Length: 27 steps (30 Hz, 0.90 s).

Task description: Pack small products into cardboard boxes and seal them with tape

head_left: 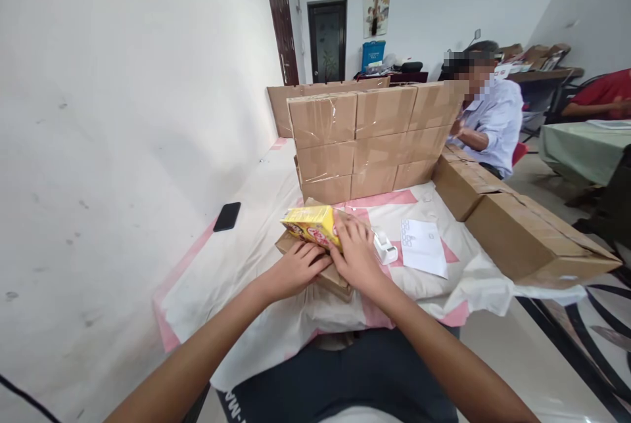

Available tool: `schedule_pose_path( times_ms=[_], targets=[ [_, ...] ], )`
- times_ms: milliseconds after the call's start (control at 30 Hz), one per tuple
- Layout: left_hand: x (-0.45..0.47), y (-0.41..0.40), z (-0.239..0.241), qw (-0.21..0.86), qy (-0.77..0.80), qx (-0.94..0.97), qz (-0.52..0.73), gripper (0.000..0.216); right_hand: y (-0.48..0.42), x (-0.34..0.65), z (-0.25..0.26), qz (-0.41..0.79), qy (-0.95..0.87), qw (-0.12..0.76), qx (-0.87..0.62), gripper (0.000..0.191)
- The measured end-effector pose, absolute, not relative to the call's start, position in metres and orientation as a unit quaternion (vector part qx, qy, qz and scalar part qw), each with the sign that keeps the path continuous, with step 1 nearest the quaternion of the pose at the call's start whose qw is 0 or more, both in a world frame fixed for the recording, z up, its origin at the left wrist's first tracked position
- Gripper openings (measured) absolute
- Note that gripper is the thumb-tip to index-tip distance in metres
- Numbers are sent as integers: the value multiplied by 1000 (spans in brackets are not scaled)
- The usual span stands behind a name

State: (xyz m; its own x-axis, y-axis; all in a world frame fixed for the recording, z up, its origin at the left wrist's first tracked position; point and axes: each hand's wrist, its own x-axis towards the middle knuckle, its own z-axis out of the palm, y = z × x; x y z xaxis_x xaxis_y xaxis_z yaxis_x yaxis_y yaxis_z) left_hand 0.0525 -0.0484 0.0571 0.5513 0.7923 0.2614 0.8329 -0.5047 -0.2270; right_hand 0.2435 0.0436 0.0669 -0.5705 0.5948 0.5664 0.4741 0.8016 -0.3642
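Observation:
A yellow carton (308, 218) with red and white lettering lies on a flat brown cardboard piece (340, 286) on the table in front of me. My right hand (357, 249) wraps around the carton's right end, its thumb on the near side and its fingers over the top. My left hand (296, 268) lies with its fingers stretched out on the cardboard, just in front of the carton. Right beside my right hand stands a white tape dispenser (385, 247). The underside of the carton is hidden.
Behind the carton rises a wall of taped cardboard boxes (379, 140). Long brown boxes (522, 232) line the right side. A printed white sheet (424, 249) and a black phone (227, 217) lie on the cloth (221, 278). A person (497, 121) sits beyond, at the right.

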Motion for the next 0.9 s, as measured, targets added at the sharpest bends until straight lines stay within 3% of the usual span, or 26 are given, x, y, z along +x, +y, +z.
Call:
schedule_pose_path(
  times_ms=[200,367,433,533,633,700,767,900],
  targets=[
    [47,-53,48,210,-464,-856,-90,44,46,250,86,45,-914,266,-302,80],
    [36,-56,41,246,-489,-829,-117,52,48,264,88,34,-925,238,-293,33],
    [33,-56,40,255,-496,-822,-115,52,50,268,81,62,-930,232,-278,31],
    [32,-57,37,275,-494,-814,-133,50,60,269,73,127,-900,309,-280,33],
    [29,-64,33,306,-472,-811,-161,46,74,267,71,221,-828,415,-305,55],
    [26,-70,31,329,-456,-808,-177,43,80,264,70,305,-799,429,-292,48],
    [20,-75,29,349,-449,-801,-189,42,79,262,69,352,-800,416,-252,27],
    [4,-77,30,376,-448,-787,-198,51,58,257,62,330,-834,413,-159,21]
  ],
)
